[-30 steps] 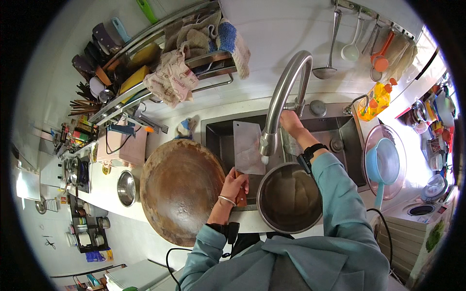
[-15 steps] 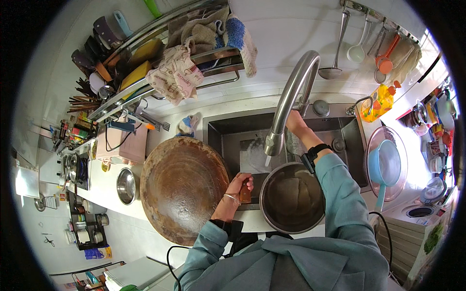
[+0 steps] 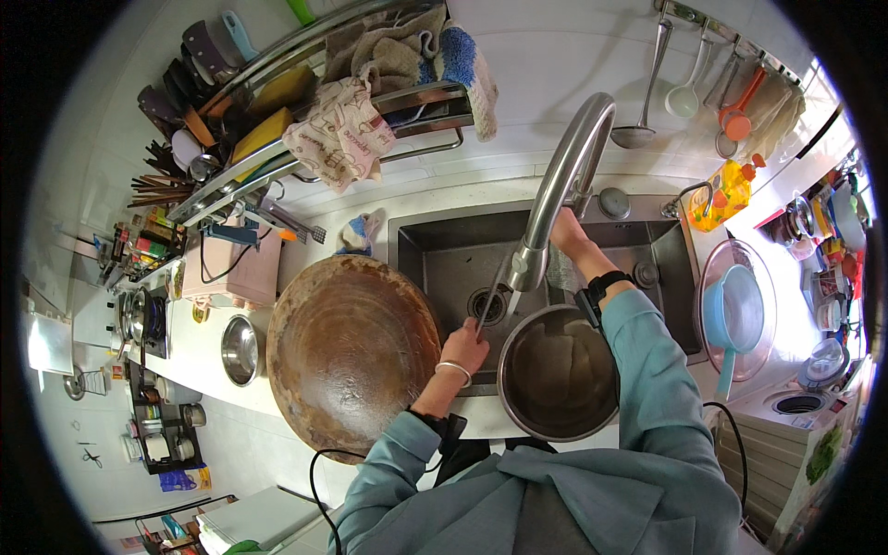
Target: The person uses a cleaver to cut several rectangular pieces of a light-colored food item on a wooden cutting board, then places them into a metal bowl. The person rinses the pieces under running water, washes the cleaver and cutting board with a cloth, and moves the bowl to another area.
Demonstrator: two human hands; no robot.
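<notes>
My left hand (image 3: 464, 350) is closed around the handle of a cleaver (image 3: 492, 289), held over the sink. Its blade is turned nearly edge-on, the tip close to the nozzle of the curved metal faucet (image 3: 562, 171). A short pale stream of water shows below the nozzle. My right hand (image 3: 568, 233) reaches to the faucet's base behind the spout; its fingers are mostly hidden, so its grip does not show. A metal basin (image 3: 561, 421) with cloudy liquid stands at the sink's front edge, under my right forearm.
The steel sink (image 3: 435, 254) has an open drain. A large round wooden board (image 3: 351, 356) lies left of it, beside a small steel bowl (image 3: 242, 350). At right are a blue dipper (image 3: 737, 305) and a yellow bottle (image 3: 726, 194). Above hangs a rack with cloths (image 3: 342, 134).
My left hand has turned the cleaver from flat to nearly edge-on and moved slightly up, uncovering the drain. My right hand stays at the faucet.
</notes>
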